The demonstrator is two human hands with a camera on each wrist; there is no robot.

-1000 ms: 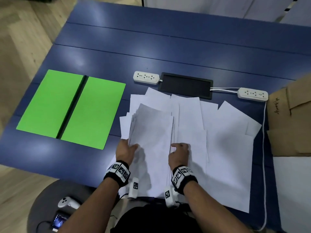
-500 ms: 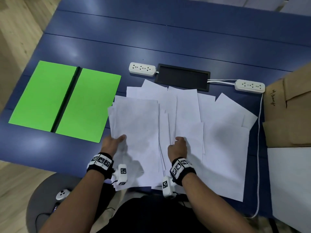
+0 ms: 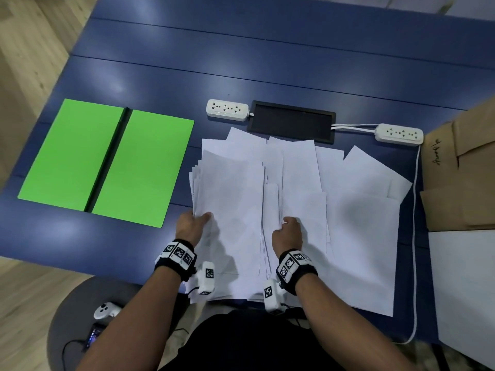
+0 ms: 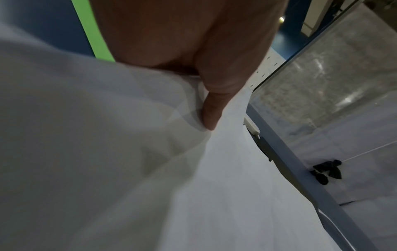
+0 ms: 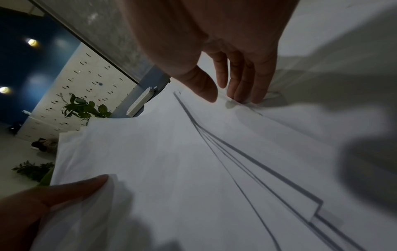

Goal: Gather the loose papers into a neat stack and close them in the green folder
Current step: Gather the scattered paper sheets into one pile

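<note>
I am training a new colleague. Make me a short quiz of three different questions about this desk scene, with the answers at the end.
1. True or false: the green folder is closed.
2. Which hand grips the left edge of the gathered sheets: A) the left hand B) the right hand?
3. Fill in: the folder lies to the ___ of the loose papers on the table.

Key: 1. False, it lies open and flat. 2. A; the right hand touches papers beside that bundle. 3. Left.
</note>
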